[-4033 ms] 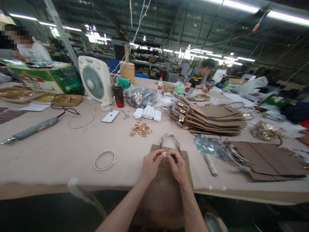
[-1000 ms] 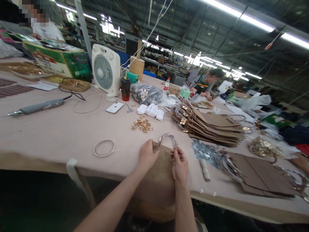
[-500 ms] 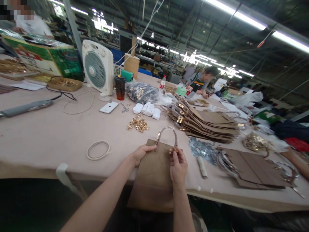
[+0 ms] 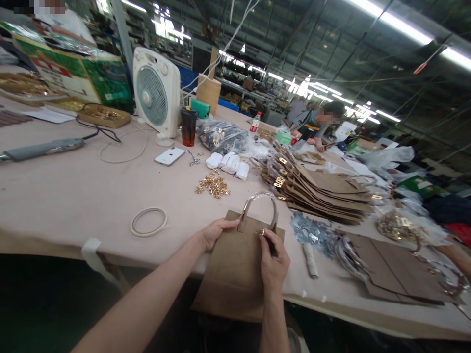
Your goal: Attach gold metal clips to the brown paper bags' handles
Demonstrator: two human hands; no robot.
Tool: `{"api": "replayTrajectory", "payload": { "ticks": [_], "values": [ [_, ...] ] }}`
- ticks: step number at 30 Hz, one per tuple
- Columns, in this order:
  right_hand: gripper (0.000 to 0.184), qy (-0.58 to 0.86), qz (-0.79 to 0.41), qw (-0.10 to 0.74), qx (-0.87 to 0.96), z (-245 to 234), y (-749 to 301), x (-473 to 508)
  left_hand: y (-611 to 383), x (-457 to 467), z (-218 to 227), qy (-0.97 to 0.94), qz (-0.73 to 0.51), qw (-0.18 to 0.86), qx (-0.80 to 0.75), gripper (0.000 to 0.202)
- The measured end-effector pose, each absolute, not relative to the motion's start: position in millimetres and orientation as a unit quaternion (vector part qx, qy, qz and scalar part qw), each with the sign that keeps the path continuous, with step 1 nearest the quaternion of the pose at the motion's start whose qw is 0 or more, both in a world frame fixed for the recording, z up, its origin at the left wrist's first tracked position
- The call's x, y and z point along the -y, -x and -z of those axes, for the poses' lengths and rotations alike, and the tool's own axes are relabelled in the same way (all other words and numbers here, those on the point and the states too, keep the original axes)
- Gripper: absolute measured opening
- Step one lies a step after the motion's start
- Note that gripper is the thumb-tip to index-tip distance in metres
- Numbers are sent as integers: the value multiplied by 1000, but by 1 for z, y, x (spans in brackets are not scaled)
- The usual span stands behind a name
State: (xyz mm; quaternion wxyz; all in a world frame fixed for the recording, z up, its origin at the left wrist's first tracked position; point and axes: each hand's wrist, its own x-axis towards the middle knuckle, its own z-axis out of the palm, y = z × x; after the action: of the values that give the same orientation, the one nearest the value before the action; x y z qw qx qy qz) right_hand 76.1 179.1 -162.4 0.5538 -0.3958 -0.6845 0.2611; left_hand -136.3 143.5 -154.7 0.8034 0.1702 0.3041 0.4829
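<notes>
Brown handbag (image 4: 233,264): While its top edge is lying over the work table (image 4: 91,196), its lower part is extending past the near table edge toward the person.
Handle (image 4: 275,211): It is arching up beyond the bag's top edge, with clear film covering the curve.
Left hand (image 4: 215,233): It is gripping the bag's upper left edge just beside the handle's left foot, the thumb pressing on the front and the other fingers going out of sight behind.
Right hand (image 4: 275,260): Thumb and forefinger are pinching a gold-coloured metal fitting (image 4: 261,232) just beside the handle's right foot; whether the fitting is touching the bag, I cannot tell.
Loose gold-coloured fittings (image 4: 214,186): They are lying in a heap beyond the handle, near the white wrapped packets (image 4: 228,163).
Tape roll (image 4: 147,235): It is lying flat to the left of the bag, apart from the left hand.
Grey metal plates (image 4: 312,233): They are lying scattered to the right of the bag, a wrapped rod (image 4: 310,261) resting at their near side.
Stacked brown bags (image 4: 324,196): They are lying in an uneven pile beyond the plates.
Box fan (image 4: 156,90): It is standing beyond the white smartphone (image 4: 170,156).
</notes>
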Motion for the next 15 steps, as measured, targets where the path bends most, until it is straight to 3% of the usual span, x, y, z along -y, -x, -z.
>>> {"api": "replayTrajectory", "payload": {
  "ticks": [7, 15],
  "values": [
    [18, 393, -291, 538, 686, 163, -77, -179, 137, -145, 158, -173, -474, 802, -320, 48],
    [20, 374, -224, 513, 739, 161, -77, -178, 136, -143, 154, -169, -489, 793, -322, 45]
  ]
}}
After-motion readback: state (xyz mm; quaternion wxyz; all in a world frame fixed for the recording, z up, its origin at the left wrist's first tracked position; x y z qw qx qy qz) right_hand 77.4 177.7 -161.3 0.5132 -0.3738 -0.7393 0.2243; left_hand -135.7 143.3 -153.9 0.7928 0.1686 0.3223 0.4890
